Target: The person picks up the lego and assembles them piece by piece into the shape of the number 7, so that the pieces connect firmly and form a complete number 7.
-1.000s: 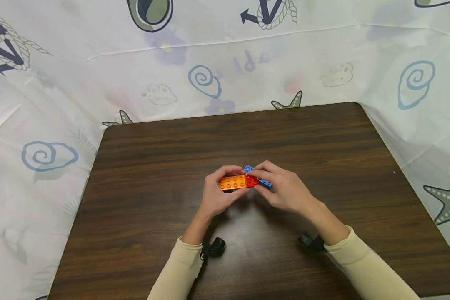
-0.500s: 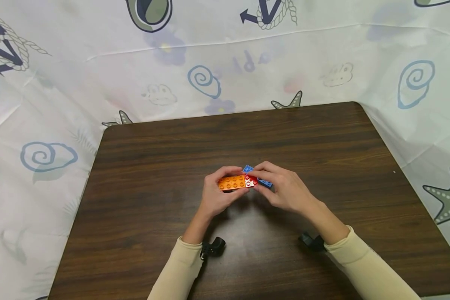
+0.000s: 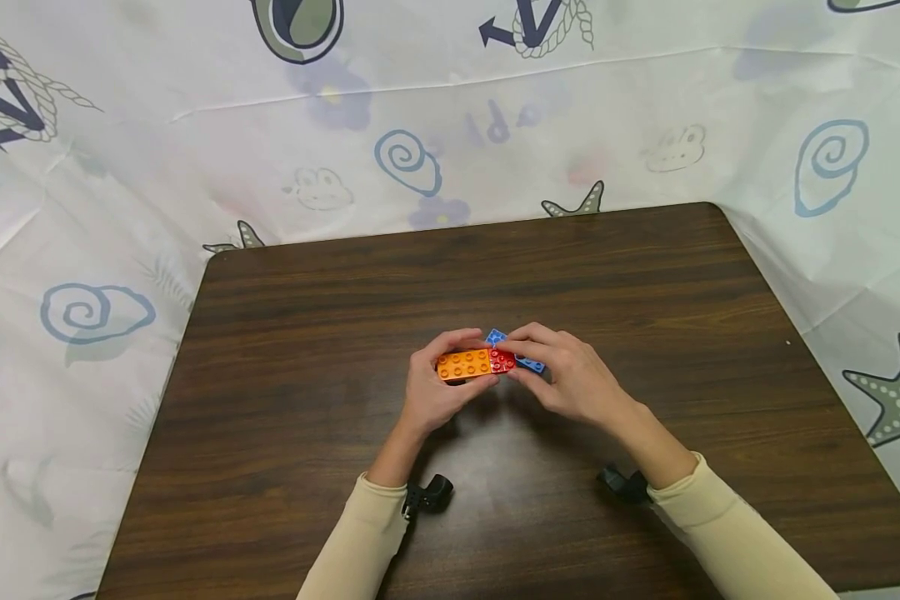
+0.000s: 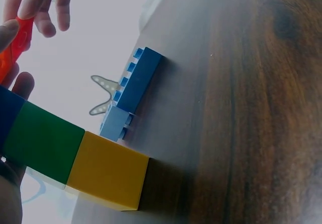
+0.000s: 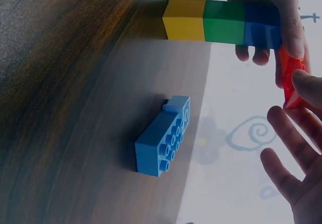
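A tower of toy building bricks stands on the table: yellow (image 5: 183, 20) at the bottom, then green (image 5: 224, 21), then dark blue (image 5: 259, 25). Above these lies an orange brick (image 3: 463, 365), with a red brick (image 3: 502, 361) against its right end, studs up. My left hand (image 3: 429, 396) grips the tower's top, thumb on the near side of the orange brick and fingers on the far side. My right hand (image 3: 581, 379) pinches the red brick between thumb and forefinger; its other fingers are spread beyond the brick in the right wrist view.
Behind and below the right hand, a blue brick (image 5: 150, 146) rests on the dark wooden table (image 3: 307, 375), meeting a lighter blue brick (image 5: 178, 104) at one end. A printed white cloth (image 3: 495, 125) hangs behind the table's far edge. Black wrist cameras sit at both cuffs.
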Motion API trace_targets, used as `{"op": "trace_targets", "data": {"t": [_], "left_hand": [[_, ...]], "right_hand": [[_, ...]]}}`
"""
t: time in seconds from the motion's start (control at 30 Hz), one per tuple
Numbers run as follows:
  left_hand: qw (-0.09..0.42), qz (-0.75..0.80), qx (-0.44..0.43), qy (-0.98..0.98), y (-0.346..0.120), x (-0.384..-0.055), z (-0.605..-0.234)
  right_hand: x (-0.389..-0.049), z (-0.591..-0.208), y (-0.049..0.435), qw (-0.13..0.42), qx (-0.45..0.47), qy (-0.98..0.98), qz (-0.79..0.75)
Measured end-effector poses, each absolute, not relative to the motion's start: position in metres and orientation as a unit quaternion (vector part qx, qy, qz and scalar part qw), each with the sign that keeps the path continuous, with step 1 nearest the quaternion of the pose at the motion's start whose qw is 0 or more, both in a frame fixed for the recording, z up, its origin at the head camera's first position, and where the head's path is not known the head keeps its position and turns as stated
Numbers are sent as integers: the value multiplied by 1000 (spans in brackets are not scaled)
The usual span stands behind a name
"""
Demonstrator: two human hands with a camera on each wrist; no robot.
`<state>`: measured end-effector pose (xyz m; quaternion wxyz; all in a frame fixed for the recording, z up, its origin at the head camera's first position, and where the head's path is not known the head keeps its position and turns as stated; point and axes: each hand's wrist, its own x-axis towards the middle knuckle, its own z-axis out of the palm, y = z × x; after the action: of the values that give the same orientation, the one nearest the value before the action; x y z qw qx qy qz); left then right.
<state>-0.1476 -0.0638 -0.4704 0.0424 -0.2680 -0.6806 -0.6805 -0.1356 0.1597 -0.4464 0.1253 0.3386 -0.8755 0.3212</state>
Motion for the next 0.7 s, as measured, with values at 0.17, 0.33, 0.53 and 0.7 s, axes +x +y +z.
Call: {"op": "trace_targets", "data": {"t": [0.17, 0.33, 0.53, 0.7], "left_hand": [[43, -685, -267, -676, -64, -148, -471], [44, -688, -263, -675, -64, -148, -472], [41, -689, -258, -676, -64, -148, -473], [41, -691, -256, -675, -63, -148, -472]], "right_hand": [[-136, -447, 160, 130, 341, -874, 321], [-137, -448, 160, 126, 343, -873, 322], [-137, -450, 162, 127, 348, -867, 332], [-138, -452, 163, 129, 348, -864, 339]]}}
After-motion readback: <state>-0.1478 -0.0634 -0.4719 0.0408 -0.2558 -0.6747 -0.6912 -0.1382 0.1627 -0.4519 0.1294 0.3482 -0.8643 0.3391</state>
